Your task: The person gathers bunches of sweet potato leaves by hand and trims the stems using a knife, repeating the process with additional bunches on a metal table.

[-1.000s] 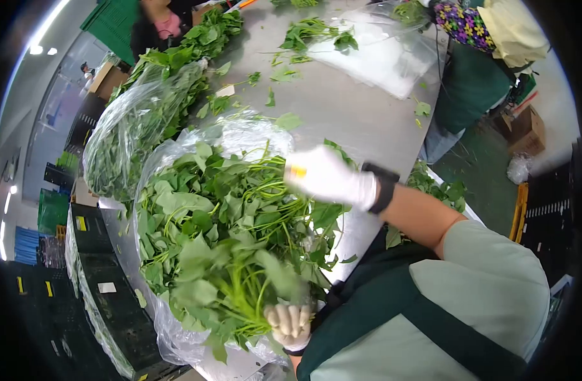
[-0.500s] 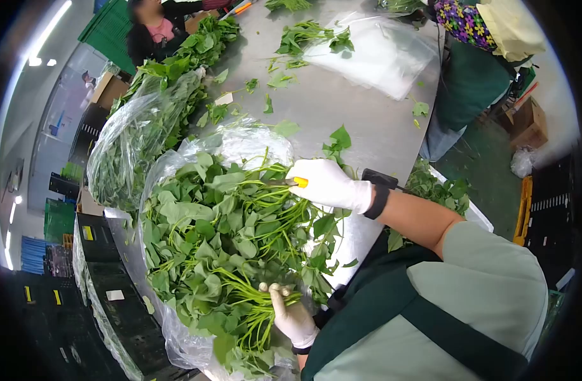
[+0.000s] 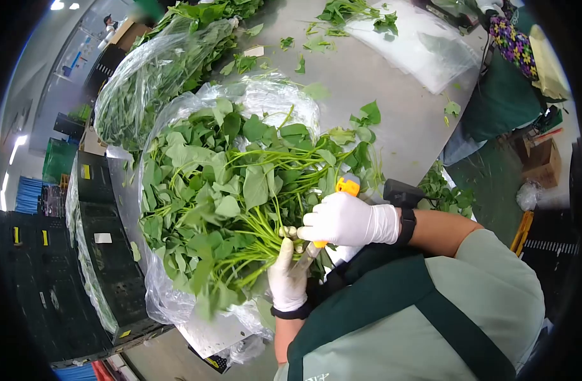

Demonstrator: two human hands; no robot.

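My left hand point(image 3: 287, 278), in a white glove, is closed around a bunch of leafy green stems point(image 3: 256, 232). The leaves fan out to the left and the stems run into my grip. My gloved right hand point(image 3: 342, 220) is wrapped around the yellow handle of a knife point(image 3: 348, 185), close beside the left fingers. The knife blade point(image 3: 306, 260) points down past my left thumb, right by the stem ends. Under and around both hands spreads a large heap of the same greens point(image 3: 196, 152), lying on an opened clear plastic bag point(image 3: 164, 289).
A second plastic bag full of greens point(image 3: 154, 89) lies farther back on the metal table point(image 3: 405, 136). Clear plastic sheets point(image 3: 424, 54) and loose leaves are at the far side. Black crates point(image 3: 100, 247) stand to the left. A person in a dark green apron point(image 3: 504, 98) is at the right.
My right hand has come down from the upper heap to my left hand, bringing the knife. My left hand still grips the bunch. The camera view has shifted.
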